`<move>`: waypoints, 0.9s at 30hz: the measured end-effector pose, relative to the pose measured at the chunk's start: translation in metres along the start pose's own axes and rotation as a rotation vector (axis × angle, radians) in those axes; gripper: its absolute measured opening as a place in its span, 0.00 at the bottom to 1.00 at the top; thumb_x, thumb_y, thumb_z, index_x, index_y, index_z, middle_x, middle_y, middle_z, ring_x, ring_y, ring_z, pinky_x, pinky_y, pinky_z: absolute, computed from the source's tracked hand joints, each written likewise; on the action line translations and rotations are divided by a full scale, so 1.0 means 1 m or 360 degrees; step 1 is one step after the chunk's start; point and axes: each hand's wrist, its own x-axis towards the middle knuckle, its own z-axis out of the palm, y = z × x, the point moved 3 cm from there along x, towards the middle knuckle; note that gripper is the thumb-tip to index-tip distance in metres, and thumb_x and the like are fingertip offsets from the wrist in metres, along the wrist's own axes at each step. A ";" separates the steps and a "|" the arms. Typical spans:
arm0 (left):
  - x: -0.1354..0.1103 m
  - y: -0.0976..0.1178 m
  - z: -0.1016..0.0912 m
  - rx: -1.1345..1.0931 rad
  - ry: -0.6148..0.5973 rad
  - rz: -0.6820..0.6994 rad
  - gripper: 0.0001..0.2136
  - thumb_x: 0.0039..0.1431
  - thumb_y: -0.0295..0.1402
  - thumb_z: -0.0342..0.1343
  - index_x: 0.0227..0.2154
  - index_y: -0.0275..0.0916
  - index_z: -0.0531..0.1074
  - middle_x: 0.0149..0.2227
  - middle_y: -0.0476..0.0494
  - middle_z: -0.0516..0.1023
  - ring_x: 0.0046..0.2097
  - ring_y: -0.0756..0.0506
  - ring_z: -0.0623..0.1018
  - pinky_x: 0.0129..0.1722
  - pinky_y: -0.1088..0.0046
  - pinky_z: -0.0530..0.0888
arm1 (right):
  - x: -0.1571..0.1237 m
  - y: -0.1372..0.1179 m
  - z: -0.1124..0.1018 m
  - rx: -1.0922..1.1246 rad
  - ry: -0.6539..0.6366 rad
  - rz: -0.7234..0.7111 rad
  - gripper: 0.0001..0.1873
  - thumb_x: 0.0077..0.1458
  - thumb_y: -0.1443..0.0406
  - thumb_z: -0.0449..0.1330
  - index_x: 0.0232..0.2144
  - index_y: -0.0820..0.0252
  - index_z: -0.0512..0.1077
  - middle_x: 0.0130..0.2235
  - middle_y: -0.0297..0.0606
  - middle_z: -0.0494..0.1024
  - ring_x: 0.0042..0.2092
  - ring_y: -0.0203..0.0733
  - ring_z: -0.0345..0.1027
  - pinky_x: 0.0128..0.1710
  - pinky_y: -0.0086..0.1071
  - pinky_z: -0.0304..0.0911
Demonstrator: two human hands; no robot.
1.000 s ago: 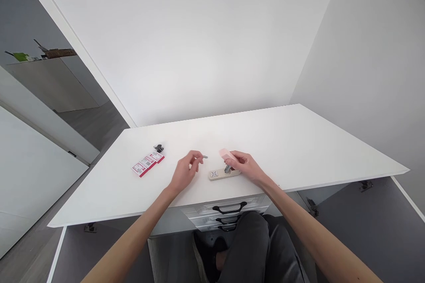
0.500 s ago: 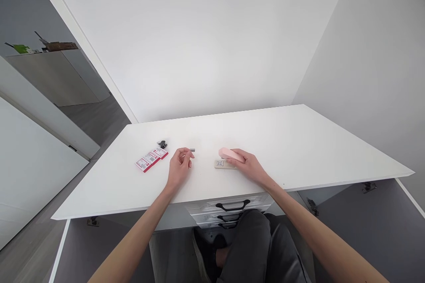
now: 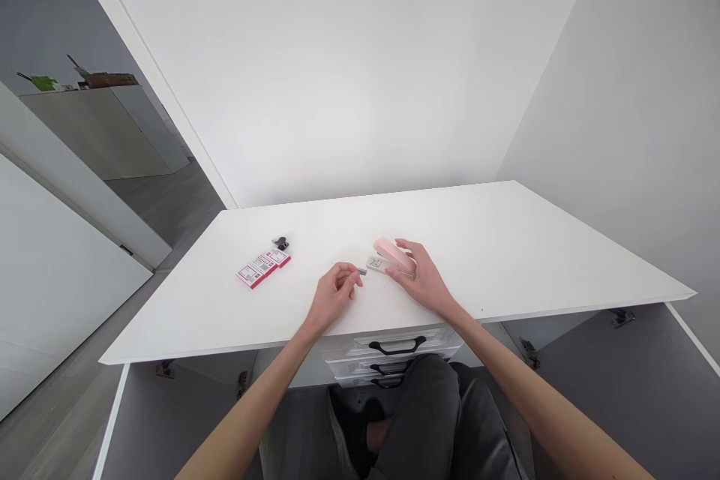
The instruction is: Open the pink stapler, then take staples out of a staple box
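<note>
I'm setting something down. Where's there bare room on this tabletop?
Widest: between the right hand and the right edge of the tabletop. A strip along the back wall too. Crowded: the middle, with the left hand and pink stapler; farther left, cards and black clip.

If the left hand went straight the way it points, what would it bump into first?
Probably the stapler's cream base, just beyond the small grey strip that the left hand pinches, though depth is hard to judge here.

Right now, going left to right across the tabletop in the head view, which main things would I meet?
Red-and-white printed card, left hand, small grey strip at its fingertips, pink-topped stapler, right hand.
</note>
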 end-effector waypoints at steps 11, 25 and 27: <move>-0.008 0.010 0.059 -0.0196 -0.0048 0.0001 0.14 0.66 0.47 0.57 0.40 0.40 0.71 0.34 0.47 0.79 0.27 0.52 0.70 0.33 0.72 0.70 | -0.003 0.000 -0.014 0.0470 -0.0070 0.0224 0.15 0.55 0.48 0.71 0.37 0.48 0.79 0.64 0.40 0.70 0.71 0.53 0.58 0.70 0.50 0.55; 0.002 0.011 0.060 0.0165 0.0216 0.0178 0.14 0.70 0.46 0.54 0.49 0.43 0.68 0.40 0.42 0.79 0.36 0.46 0.78 0.35 0.67 0.74 | -0.001 0.000 -0.014 0.0428 -0.0101 0.0335 0.15 0.53 0.46 0.72 0.34 0.47 0.85 0.63 0.39 0.74 0.66 0.58 0.65 0.63 0.50 0.64; 0.004 0.020 0.055 0.0592 0.0396 0.0486 0.11 0.72 0.41 0.52 0.50 0.42 0.70 0.47 0.37 0.79 0.48 0.41 0.78 0.46 0.60 0.75 | 0.001 0.005 -0.016 0.0617 0.0035 0.0437 0.16 0.52 0.46 0.72 0.33 0.49 0.85 0.62 0.39 0.76 0.63 0.58 0.69 0.62 0.51 0.65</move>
